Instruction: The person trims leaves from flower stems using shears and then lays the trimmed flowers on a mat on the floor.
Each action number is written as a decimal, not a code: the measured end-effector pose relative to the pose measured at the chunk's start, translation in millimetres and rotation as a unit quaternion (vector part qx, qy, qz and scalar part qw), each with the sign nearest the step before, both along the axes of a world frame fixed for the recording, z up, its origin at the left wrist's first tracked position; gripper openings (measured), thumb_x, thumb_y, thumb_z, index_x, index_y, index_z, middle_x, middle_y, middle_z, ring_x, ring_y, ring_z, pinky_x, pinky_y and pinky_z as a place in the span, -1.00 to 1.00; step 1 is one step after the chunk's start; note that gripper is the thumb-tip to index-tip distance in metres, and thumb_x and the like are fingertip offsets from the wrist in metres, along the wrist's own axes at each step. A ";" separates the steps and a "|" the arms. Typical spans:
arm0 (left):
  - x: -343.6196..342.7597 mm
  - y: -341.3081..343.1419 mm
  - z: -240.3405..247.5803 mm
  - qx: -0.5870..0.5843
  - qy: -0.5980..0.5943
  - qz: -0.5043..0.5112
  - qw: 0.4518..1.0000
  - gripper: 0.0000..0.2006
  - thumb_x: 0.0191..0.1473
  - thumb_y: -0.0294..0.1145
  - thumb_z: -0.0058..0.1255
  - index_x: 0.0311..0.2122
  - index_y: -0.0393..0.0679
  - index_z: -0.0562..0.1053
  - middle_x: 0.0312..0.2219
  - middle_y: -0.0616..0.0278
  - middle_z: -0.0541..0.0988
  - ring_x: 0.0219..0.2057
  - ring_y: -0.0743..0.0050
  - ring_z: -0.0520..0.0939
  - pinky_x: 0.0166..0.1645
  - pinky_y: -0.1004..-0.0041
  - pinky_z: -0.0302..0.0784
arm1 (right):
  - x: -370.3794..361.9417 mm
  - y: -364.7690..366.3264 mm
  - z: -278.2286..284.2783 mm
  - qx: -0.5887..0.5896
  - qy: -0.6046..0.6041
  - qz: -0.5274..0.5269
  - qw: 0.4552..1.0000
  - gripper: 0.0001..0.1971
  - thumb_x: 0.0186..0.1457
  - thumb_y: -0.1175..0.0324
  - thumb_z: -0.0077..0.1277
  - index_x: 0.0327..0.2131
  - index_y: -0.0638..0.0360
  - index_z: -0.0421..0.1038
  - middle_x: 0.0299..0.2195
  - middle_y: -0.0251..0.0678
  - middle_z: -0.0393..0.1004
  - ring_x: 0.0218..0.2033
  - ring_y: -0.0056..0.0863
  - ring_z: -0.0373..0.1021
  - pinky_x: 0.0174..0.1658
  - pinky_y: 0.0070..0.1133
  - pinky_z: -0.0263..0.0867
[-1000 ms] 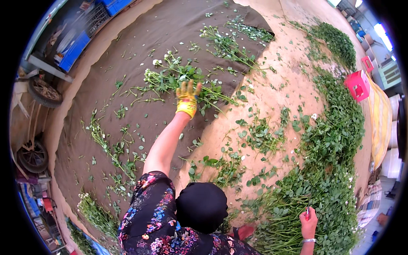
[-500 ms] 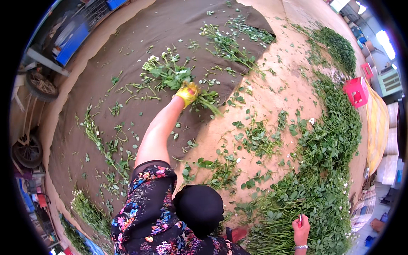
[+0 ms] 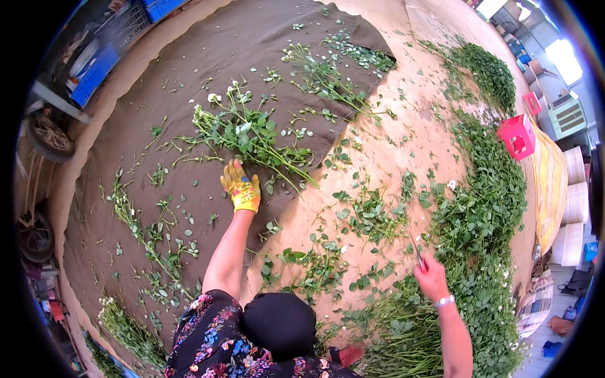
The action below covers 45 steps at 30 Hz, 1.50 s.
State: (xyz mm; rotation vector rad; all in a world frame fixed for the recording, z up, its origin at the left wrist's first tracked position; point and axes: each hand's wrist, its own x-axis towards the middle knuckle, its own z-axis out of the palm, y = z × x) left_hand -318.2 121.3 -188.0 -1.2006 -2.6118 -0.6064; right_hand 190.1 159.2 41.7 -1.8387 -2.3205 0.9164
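My left hand, in a yellow patterned glove, is open with its fingers spread over the dark cloth. It lies just below a bunch of leafy stems with white flowers and holds nothing. The cut ends of that bunch point toward the tan floor. My bare right hand, with a wristband, is closed around a slim red-handled tool with a thin metal tip; its exact kind is unclear. Beneath and beside this hand spreads a large heap of green leafy stems.
Another flowering bunch lies farther off on the cloth. Loose leaves and trimmings litter the tan floor. A pink crate stands at the right, beside a yellow striped cloth. Wheels and blue crates line the left edge.
My left hand has let go of the flowering bunch, which now lies on the cloth, and has drawn back toward me. My right hand has moved up and slightly left with the tool.
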 end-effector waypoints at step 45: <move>-2.9 6.9 13.3 -0.093 -0.066 0.025 0.993 -0.38 0.05 0.05 -0.11 0.12 -0.19 0.27 0.17 -0.04 0.17 0.22 -0.05 0.09 0.28 0.00 -0.17 | -346.6 213.3 -98.3 0.225 0.201 0.272 0.914 -0.63 -0.04 0.54 0.01 -0.08 0.24 0.34 -0.20 -0.07 0.46 -0.21 -0.13 0.42 -0.13 -0.40 0.35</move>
